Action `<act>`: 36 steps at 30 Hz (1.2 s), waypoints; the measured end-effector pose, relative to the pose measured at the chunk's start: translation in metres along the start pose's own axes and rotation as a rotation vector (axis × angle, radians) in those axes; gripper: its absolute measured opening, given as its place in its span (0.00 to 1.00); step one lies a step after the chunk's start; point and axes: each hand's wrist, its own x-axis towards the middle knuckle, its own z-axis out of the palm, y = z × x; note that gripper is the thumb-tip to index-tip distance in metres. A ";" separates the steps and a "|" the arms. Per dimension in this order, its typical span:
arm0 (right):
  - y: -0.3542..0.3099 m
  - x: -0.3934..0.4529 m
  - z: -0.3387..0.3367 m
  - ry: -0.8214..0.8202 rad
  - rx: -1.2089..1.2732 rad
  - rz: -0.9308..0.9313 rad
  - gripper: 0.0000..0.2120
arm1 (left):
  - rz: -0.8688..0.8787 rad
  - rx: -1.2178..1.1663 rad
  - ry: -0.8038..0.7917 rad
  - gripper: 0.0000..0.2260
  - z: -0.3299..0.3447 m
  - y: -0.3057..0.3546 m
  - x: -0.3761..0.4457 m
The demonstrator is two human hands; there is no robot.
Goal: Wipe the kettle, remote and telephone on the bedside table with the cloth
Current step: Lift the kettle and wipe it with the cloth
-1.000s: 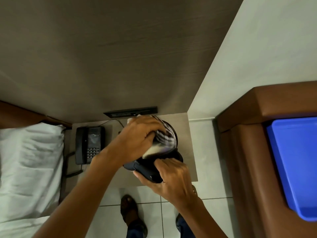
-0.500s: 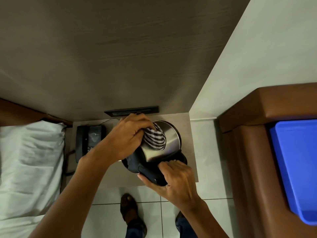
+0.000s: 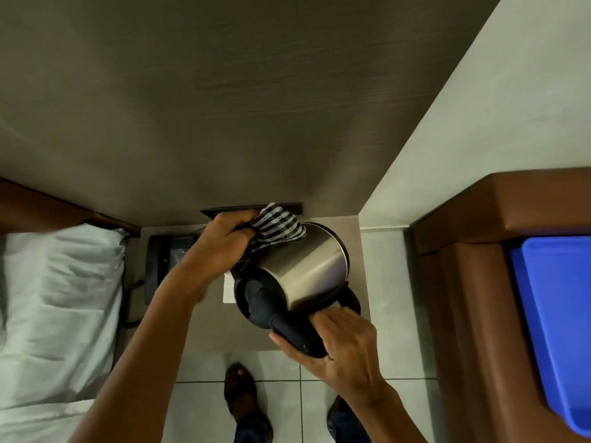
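A steel kettle with a black lid and handle is tipped toward me above the bedside table. My right hand grips its black handle. My left hand holds a black-and-white striped cloth against the far upper edge of the steel body. A black telephone lies at the table's left side, partly hidden by my left forearm. The remote is not in sight.
A bed with a white pillow lies to the left. A brown upholstered piece holding a blue tray stands to the right. A dark wall panel sits behind the table. My feet stand on the tiled floor.
My left hand has slid the cloth from the kettle's side up toward its far upper edge. The kettle has tipped a little more toward me in my right hand.
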 end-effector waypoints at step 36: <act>0.007 -0.014 0.002 -0.027 -0.008 -0.030 0.26 | 0.141 0.240 -0.133 0.15 0.027 0.005 0.025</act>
